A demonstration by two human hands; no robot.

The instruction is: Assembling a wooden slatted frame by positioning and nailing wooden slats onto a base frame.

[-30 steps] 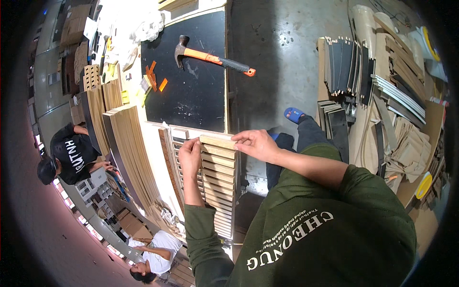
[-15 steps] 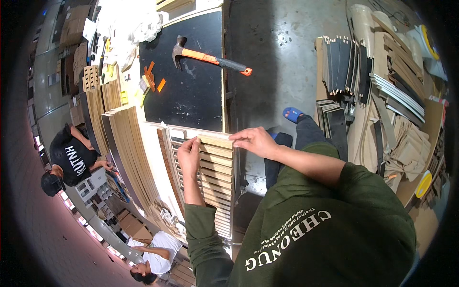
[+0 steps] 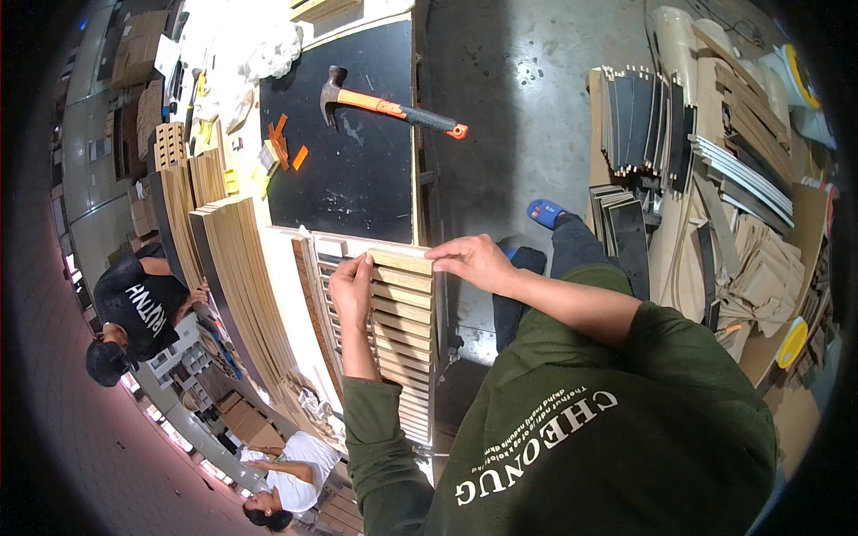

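Both my hands are at the far end of a slatted wooden frame (image 3: 404,343), where several pale slats lie in a row across it. The farthest of them, a light wooden slat (image 3: 399,262), is pinched at its left end by my left hand (image 3: 349,284), fingers closed. At its right end my right hand (image 3: 475,264) pinches it between thumb and fingers. Beyond the frame, on a black board (image 3: 349,188), rests a claw hammer (image 3: 389,107) with an orange and black handle.
Orange strips (image 3: 281,143) lie left of the hammer. Tall stacks of wooden strips (image 3: 246,277) stand to the left. A person in black (image 3: 143,299) and one in white (image 3: 295,469) are farther left. Stacked dark slats (image 3: 636,121) are across the floor at right.
My hands keep their grip on the slat with barely any shift. The person in black at the left has leaned lower and toward the stacked strips.
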